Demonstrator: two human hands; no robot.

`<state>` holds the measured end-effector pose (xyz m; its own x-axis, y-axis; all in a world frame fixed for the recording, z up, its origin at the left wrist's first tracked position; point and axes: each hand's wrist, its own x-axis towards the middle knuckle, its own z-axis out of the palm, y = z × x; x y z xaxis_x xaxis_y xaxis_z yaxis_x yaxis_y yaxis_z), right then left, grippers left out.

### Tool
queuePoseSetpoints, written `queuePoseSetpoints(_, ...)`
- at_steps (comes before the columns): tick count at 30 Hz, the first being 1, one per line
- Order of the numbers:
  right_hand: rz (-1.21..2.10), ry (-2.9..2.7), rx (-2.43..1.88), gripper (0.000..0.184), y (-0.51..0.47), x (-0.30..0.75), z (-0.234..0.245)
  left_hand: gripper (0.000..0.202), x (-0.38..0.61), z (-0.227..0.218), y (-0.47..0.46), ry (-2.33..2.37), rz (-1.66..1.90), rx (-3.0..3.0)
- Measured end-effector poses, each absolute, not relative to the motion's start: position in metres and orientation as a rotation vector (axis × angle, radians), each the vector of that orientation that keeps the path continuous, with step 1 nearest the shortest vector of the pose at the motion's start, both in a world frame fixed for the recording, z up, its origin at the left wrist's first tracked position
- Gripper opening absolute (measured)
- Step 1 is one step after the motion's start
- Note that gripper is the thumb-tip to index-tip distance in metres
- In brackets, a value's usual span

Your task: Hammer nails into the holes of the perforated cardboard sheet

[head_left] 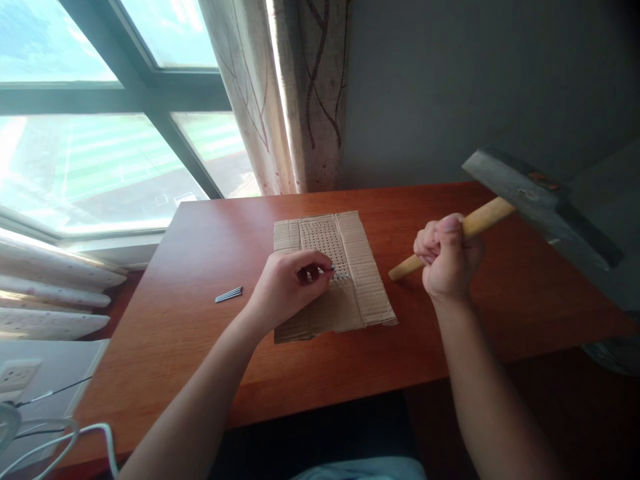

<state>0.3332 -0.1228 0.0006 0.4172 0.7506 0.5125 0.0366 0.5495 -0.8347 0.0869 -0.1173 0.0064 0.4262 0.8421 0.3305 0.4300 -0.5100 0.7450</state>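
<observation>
A flat piece of cardboard (360, 280) lies on the reddish wooden table (200, 267), with a grid of small holes (323, 241) in its upper middle. My left hand (287, 287) rests on the cardboard, fingers pinched on a small dark nail (327, 269) at the lower edge of the grid. My right hand (447, 257) is a fist around the wooden handle of a hammer (540, 200), raised to the right of the cardboard with its grey steel head up and to the right.
A few loose nails (229, 294) lie on the table left of my left hand. A window (100, 133) and a patterned curtain (295, 93) stand behind. A socket and white cables (60, 433) sit at lower left.
</observation>
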Motion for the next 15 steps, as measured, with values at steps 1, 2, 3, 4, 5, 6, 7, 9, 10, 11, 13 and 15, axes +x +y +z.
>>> queuePoseSetpoints(1,0.529,-1.063,-0.905,0.05,-0.123,0.333,0.0,0.007,0.087,0.006,-0.117,1.064,0.951,2.12)
queuePoseSetpoints(2,0.526,-1.066,-0.911,0.05,-0.123,0.333,0.0,0.007,0.087,0.005,-0.117,1.058,0.955,2.124)
queuePoseSetpoints(3,0.523,-1.069,-0.915,0.05,-0.123,0.333,0.0,0.007,0.087,0.004,-0.117,1.053,0.961,2.127)
queuePoseSetpoints(4,0.521,-1.07,-0.918,0.05,-0.124,0.333,0.0,0.007,0.087,0.004,-0.117,1.048,0.964,2.13)
queuePoseSetpoints(5,0.523,-1.072,-0.923,0.05,-0.124,0.333,0.0,0.007,0.087,0.003,-0.117,1.045,0.968,2.131)
queuePoseSetpoints(6,0.524,-1.072,-0.927,0.05,-0.123,0.333,0.0,0.008,0.087,0.002,-0.117,1.043,0.971,2.131)
queuePoseSetpoints(7,0.527,-1.073,-0.932,0.051,-0.123,0.333,0.001,0.008,0.087,0.002,-0.117,1.04,0.975,2.13)
queuePoseSetpoints(9,0.541,-1.075,-0.935,0.051,-0.123,0.332,0.003,0.008,0.087,0.002,-0.117,1.028,0.982,2.122)
queuePoseSetpoints(10,0.55,-1.08,-0.937,0.052,-0.123,0.331,0.004,0.008,0.087,0.002,-0.117,1.022,0.983,2.116)
queuePoseSetpoints(11,0.56,-1.089,-0.944,0.052,-0.123,0.331,0.005,0.008,0.087,0.002,-0.118,1.017,0.984,2.111)
queuePoseSetpoints(13,0.6,-1.119,-0.99,0.052,-0.126,0.332,0.008,0.008,0.087,0.002,-0.118,1.01,0.988,2.104)
queuePoseSetpoints(15,0.686,-1.167,-1.092,0.052,-0.132,0.335,0.011,0.008,0.087,0.002,-0.119,1.005,1.003,2.101)
